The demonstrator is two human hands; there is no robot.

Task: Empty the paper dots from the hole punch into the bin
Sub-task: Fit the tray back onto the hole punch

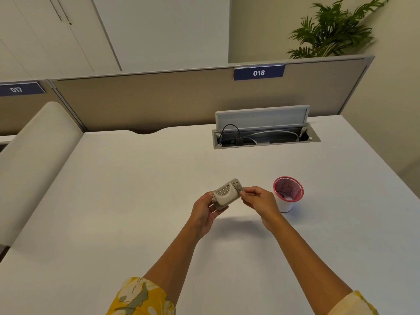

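Note:
A small grey hole punch (227,193) is held above the white desk (136,201), between both hands. My left hand (205,212) grips its left and lower end. My right hand (258,200) pinches its right end with fingertips. A small bin (288,194), a white cup with a red rim and red patterned lining, stands upright on the desk just right of my right hand. Something small and pale lies at its bottom; I cannot tell what it is.
An open cable hatch (266,135) with wires sits at the back of the desk. A beige partition (159,98) labelled 018 runs behind it. A padded divider (34,160) borders the desk's left side. A plant (331,30) stands behind the partition.

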